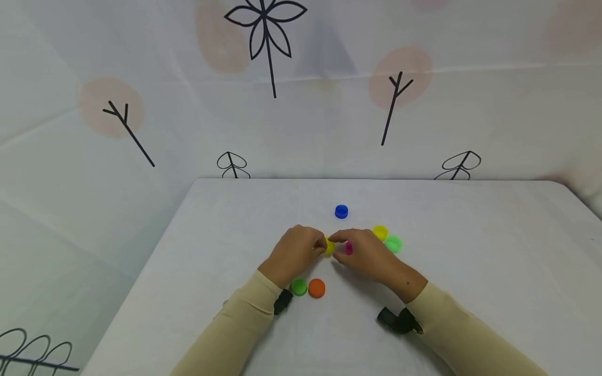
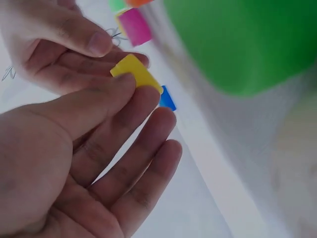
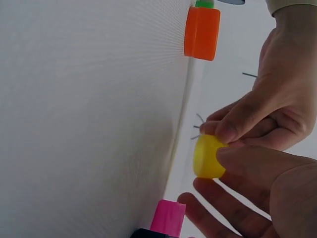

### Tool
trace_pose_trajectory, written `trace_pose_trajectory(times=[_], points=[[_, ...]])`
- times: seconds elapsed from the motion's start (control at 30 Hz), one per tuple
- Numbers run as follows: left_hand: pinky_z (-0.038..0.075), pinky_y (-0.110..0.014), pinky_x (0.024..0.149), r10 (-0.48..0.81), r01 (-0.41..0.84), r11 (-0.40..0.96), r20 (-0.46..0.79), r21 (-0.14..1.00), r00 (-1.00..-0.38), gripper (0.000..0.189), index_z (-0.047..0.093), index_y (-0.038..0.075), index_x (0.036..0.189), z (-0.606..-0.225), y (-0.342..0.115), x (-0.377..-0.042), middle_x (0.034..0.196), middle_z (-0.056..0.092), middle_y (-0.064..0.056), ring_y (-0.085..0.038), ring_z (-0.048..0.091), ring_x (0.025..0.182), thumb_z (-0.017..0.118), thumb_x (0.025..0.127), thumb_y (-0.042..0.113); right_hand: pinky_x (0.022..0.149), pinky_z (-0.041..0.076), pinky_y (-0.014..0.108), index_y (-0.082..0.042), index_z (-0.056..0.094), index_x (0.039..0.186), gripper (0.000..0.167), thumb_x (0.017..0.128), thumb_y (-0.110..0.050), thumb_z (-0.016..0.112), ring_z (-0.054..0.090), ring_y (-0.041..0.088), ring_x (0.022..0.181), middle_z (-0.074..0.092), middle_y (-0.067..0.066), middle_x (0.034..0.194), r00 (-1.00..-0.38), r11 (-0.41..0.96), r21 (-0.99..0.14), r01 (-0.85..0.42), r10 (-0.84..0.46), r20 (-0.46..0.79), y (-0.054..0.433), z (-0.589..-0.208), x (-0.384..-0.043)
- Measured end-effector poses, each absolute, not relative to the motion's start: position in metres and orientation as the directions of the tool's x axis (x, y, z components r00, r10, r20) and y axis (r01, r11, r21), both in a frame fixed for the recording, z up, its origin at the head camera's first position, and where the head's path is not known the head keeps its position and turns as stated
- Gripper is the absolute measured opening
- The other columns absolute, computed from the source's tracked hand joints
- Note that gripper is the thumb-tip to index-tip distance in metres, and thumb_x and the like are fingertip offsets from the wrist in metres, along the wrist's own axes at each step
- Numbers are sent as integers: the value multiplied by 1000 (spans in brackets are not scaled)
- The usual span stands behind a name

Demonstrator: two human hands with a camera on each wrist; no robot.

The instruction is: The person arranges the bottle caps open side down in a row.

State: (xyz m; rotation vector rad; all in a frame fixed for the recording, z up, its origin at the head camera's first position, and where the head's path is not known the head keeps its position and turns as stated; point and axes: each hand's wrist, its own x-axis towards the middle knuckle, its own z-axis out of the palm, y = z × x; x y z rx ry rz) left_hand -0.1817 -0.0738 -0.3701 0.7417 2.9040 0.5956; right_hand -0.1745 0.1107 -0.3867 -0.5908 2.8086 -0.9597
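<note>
My left hand [image 1: 295, 250] pinches a yellow bottle cap [image 2: 136, 73] by its edge between thumb and forefinger. The other fingers of that hand extend loosely in the left wrist view. Facing it from the right is my right hand [image 1: 369, 253], thumb and forefinger spread on either side of the cap. In the right wrist view the right thumb overlaps the cap's side, while the left wrist view has a gap between that thumb and the cap. A magenta cap [image 1: 349, 248] shows partly behind the right hand.
A second yellow cap [image 1: 380, 232] and a light green cap [image 1: 393, 244] lie beyond the right hand. Farther back sits a blue cap [image 1: 341, 211]. Closer in, a green cap [image 1: 299, 286] and an orange cap [image 1: 316, 288] lie side by side on the white table [image 1: 494, 250].
</note>
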Motion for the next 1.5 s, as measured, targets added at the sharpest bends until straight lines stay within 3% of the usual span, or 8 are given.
trace_pose_trajectory(times=[0.23, 0.37, 0.6, 1.07, 1.33, 1.5], points=[[54, -28, 90, 495, 393, 750, -58, 533, -867, 8, 77, 17, 98, -362, -87, -183, 96, 74, 7, -11, 66, 94, 72, 93, 21, 94, 56, 45, -12, 73, 116, 26, 90, -12, 73, 68, 26, 111, 75, 3, 113, -905, 675, -646, -357, -422, 59, 113, -383, -173], [53, -26, 85, 512, 383, 715, -66, 585, -856, 6, 74, 19, 97, -357, -93, -184, 91, 71, 8, -8, 63, 88, 71, 94, 22, 91, 57, 44, -13, 72, 116, 26, 90, -12, 74, 69, 26, 108, 74, 3, 113, -891, 631, -671, -389, -444, 99, 115, -381, -172], [52, -28, 85, 526, 364, 672, -69, 645, -848, 5, 67, 21, 101, -350, -98, -183, 97, 72, 1, -9, 61, 90, 66, 98, 25, 85, 60, 38, -11, 70, 116, 26, 91, -15, 74, 73, 23, 100, 74, 3, 111, -877, 565, -705, -429, -447, 176, 118, -379, -173], [54, -32, 91, 516, 386, 632, 8, 672, -857, 17, 65, 18, 106, -347, -98, -184, 89, 67, 11, -8, 63, 92, 68, 96, 32, 81, 60, 38, -11, 72, 113, 22, 91, -16, 74, 72, 18, 93, 76, 1, 104, -891, 560, -710, -428, -394, 226, 120, -374, -172], [54, -32, 93, 512, 395, 631, 24, 668, -859, 19, 65, 18, 109, -342, -97, -183, 91, 67, 10, -8, 62, 94, 66, 97, 33, 72, 57, 24, -11, 71, 113, 21, 94, -20, 71, 72, 18, 88, 76, -1, 97, -901, 550, -732, -402, -381, 209, 121, -368, -171], [54, -27, 87, 519, 418, 623, 51, 661, -853, 18, 66, 18, 110, -340, -96, -183, 98, 68, 10, -8, 62, 93, 63, 100, 32, 68, 56, 22, -9, 71, 111, 19, 95, -20, 69, 72, 21, 83, 76, 1, 93, -901, 533, -747, -398, -381, 208, 121, -364, -170]])
